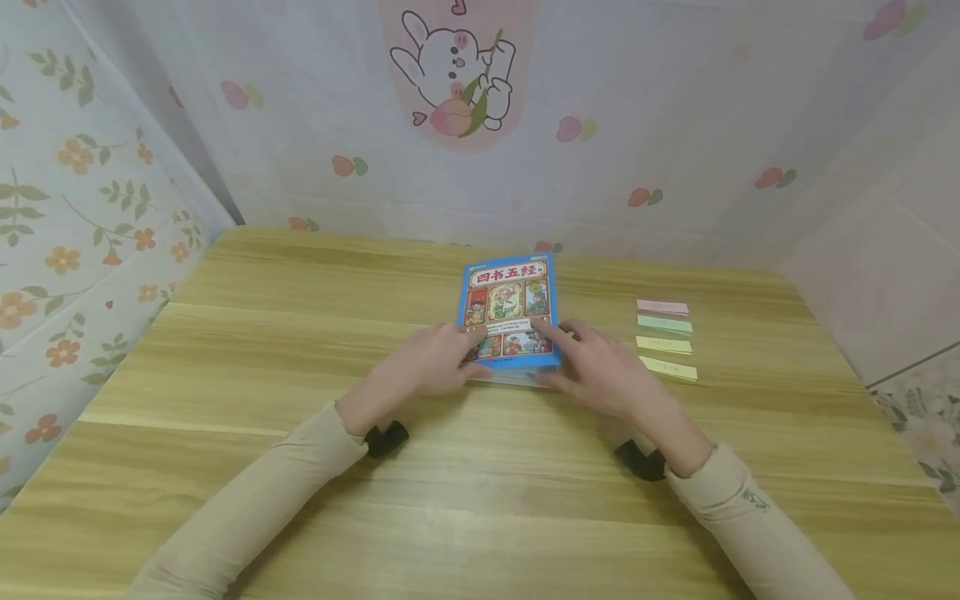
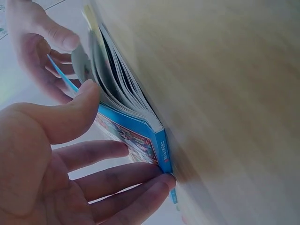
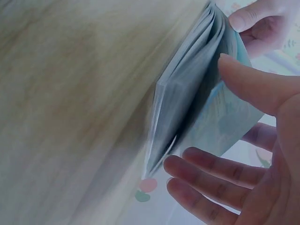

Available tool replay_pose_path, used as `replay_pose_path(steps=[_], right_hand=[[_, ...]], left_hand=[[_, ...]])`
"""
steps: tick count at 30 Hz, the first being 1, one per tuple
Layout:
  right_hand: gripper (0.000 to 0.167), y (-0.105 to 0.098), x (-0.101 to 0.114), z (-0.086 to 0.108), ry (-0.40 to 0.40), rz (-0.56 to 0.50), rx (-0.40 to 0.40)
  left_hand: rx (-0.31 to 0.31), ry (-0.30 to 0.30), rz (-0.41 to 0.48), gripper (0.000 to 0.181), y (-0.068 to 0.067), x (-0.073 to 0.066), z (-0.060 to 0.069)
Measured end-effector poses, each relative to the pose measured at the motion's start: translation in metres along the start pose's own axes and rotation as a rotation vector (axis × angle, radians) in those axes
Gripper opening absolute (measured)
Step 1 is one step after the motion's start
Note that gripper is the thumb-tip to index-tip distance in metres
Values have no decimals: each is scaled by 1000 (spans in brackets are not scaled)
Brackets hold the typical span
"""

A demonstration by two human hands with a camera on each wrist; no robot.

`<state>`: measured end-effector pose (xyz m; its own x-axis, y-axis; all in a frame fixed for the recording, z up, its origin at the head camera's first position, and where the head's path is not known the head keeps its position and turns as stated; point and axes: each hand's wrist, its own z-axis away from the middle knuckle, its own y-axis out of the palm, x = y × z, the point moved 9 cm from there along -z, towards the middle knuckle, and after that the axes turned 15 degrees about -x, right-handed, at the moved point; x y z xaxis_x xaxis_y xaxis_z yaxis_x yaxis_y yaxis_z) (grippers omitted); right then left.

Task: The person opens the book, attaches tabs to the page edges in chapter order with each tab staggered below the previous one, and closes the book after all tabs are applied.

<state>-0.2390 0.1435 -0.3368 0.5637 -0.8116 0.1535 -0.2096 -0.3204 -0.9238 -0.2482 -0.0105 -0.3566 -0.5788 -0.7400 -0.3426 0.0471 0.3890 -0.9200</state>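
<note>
A blue-bordered picture book (image 1: pixel 504 302) with red title characters lies on the table, its front cover slightly raised off the pages. My left hand (image 1: pixel 441 357) is at its left side. In the left wrist view, fingertips touch the blue spine (image 2: pixel 161 147) and the thumb is by the lower edge. My right hand (image 1: pixel 603 367) is at the right side, its index finger over the cover. In the right wrist view, loosely extended fingers (image 3: pixel 211 171) lie beside the fanned page edges (image 3: pixel 176 108), the thumb near the cover. Whether they touch the pages, I cannot tell.
Right of the book, small paper strips lie in a column: pink (image 1: pixel 662 307), green (image 1: pixel 664 324) and two yellow ones, the lower yellow strip (image 1: pixel 669 368) nearest me. The wooden table (image 1: pixel 300 325) meets a patterned curtain (image 1: pixel 300 108) at its far edge.
</note>
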Motion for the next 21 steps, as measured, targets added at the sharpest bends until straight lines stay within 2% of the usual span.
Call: replay_pose_path(steps=[11, 21], right_hand=[[71, -8, 2, 0, 1, -41, -30], [70, -11, 0, 0, 113, -252, -30]], left_hand=[[10, 18, -18, 44, 0, 0, 1], [5, 44, 19, 40, -1, -4, 4]])
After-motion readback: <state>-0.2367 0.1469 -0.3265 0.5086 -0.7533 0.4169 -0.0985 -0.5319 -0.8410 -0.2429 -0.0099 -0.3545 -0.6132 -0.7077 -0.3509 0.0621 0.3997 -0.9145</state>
